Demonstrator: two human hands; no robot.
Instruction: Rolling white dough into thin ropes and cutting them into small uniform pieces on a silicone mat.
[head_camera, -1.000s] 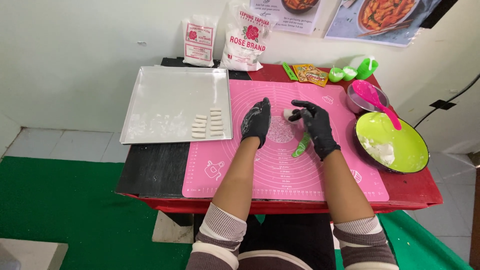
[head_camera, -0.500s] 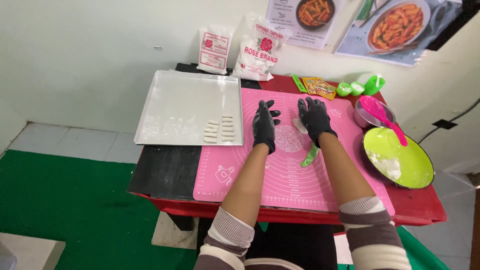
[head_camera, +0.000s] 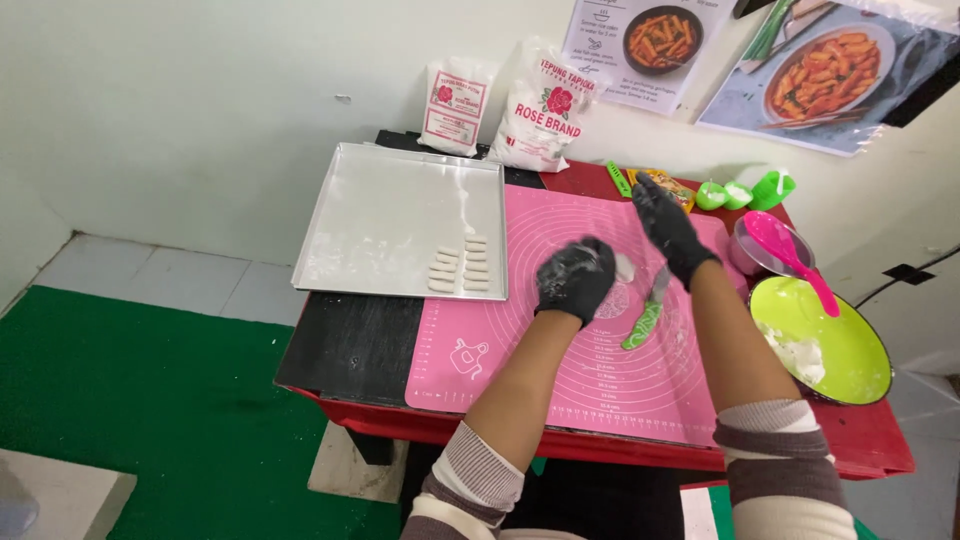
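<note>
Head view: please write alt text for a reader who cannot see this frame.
A person's black-gloved left hand rests by a small white dough piece on a pink silicone mat, the gloved right hand raised above it. A green-handled knife lies beside them. A metal tray at left holds short dough sticks; a green bowl sits right.

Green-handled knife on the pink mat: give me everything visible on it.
The green-handled knife is small, with a bright green, plastic-looking handle and a short pale blade that seems dusted with flour. It lies flat on the pink silicone mat, slanted, handle toward the person and blade pointing up toward the black-gloved right hand. The right forearm passes close beside it; whether they touch is unclear. No hand holds it.
</note>
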